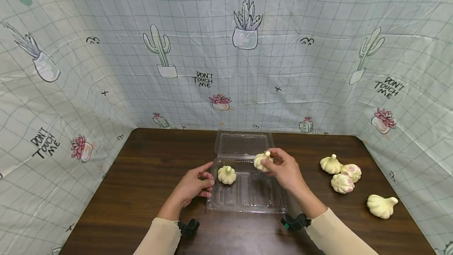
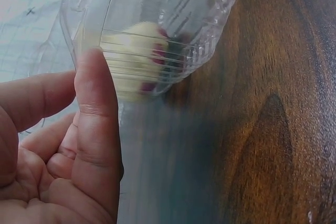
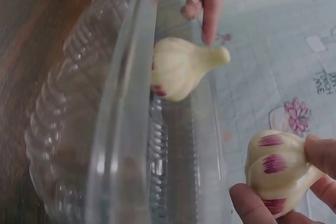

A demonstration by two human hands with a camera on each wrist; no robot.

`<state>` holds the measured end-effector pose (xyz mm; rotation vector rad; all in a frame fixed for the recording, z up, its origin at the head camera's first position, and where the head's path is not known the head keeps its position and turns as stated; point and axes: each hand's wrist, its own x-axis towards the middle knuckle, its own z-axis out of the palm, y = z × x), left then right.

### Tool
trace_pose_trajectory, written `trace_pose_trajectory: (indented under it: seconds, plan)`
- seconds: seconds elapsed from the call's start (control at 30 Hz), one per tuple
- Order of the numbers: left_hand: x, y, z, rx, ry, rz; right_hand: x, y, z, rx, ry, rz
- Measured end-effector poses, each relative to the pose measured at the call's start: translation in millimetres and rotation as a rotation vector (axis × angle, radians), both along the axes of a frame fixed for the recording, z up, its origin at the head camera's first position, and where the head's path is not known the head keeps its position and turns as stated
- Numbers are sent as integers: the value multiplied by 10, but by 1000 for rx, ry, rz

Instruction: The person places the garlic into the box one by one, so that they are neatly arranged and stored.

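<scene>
A clear plastic clamshell container (image 1: 244,202) lies with its lid (image 1: 244,145) folded back. Inside, toward the left end, sits one garlic bulb (image 1: 227,175), stem up. My right hand (image 1: 286,170) pinches another garlic bulb (image 1: 261,161) between thumb and fingers above the container's back right part. Purple streaks mark the held bulb (image 3: 274,166) in the right wrist view. My left hand (image 1: 192,184) is at the container's left side, index finger stretched along the rim and thumb by the wall. Through that wall, the left wrist view shows the bulb (image 2: 134,59) blurred.
To the right on the dark wooden table (image 1: 155,168) stand three garlic bulbs (image 1: 342,183) in a cluster. A single bulb (image 1: 382,206) lies on its side nearer the front right. A patterned curtain (image 1: 184,50) encloses the table's back and sides.
</scene>
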<state>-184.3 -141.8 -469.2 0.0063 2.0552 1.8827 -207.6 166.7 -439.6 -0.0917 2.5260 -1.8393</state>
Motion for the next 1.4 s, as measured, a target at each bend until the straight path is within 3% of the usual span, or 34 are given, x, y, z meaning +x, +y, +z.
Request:
trace_pose_trajectory:
  seconds: [0.33, 0.87, 1.4]
  plan:
    - [1, 18, 15, 2, 8, 0, 56, -102, 4, 66, 7, 6]
    - [7, 13, 10, 2, 2, 8, 170, -300, -134, 101, 6, 127]
    - [6, -9, -8, 6, -1, 5, 290, -487, -224, 213, 62, 175]
